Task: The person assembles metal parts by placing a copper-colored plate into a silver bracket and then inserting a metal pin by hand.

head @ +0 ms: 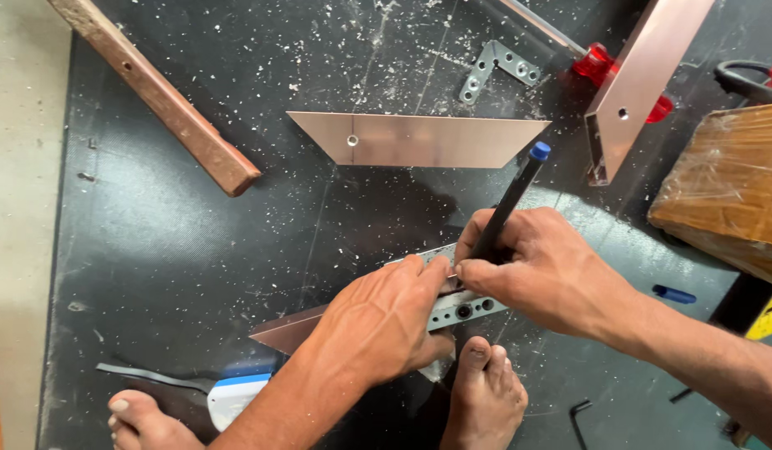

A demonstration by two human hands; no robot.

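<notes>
Wooden batten (157, 93): was laid aside at the upper left of the black mat (177, 242), sloping down to the right, well apart from the work.
Left hand (378, 321): was pressed palm-down, fingers flat and closed on nothing, on a perforated metal corner bracket (468, 307); judged to pin it so it could not slip.
Copper-coloured mitred profile (290, 329): lay under hand and bracket, near the bottom centre of the mat; its long axis ran from lower left to upper right, its pointed end aimed lower left.
Foot (484, 398): was set just beside the profile, toes near the bracket.
Right hand (540, 271): was closed around a black pen with a blue cap (509, 204), tip at the bracket, cap tilted up and right; a marking grip, as judged.
Second mitred profile (419, 139): lay horizontal above, apart from the hands.
Red-handled screwdriver (607, 71): lay at the upper right, partly under a third profile (640, 79).
</notes>
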